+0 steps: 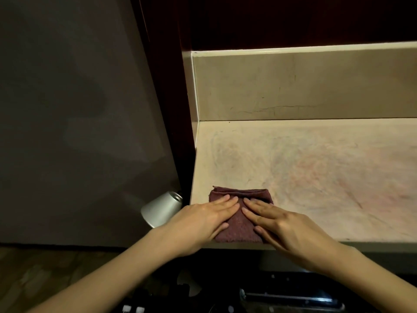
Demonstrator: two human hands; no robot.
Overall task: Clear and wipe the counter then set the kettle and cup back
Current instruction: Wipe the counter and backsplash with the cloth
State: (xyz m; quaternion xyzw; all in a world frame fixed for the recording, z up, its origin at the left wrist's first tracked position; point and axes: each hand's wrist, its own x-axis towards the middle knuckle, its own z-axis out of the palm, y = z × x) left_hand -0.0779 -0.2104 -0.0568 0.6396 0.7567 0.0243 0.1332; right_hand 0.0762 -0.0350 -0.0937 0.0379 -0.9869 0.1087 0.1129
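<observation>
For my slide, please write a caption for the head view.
Both hands press a folded maroon cloth flat on the counter.

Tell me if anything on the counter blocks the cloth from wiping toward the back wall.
Nothing visible does. Both hands, left hand and right hand, press flat on the cloth at the front edge; the counter behind it shows only bare marbled surface.

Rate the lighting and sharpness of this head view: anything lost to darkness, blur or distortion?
Head view: counter evenly lit, both hands and maroon cloth sharp; bright strip along the backsplash top; left wall and floor items below too dark to identify; wide-angle bending tilts the edges.
</observation>
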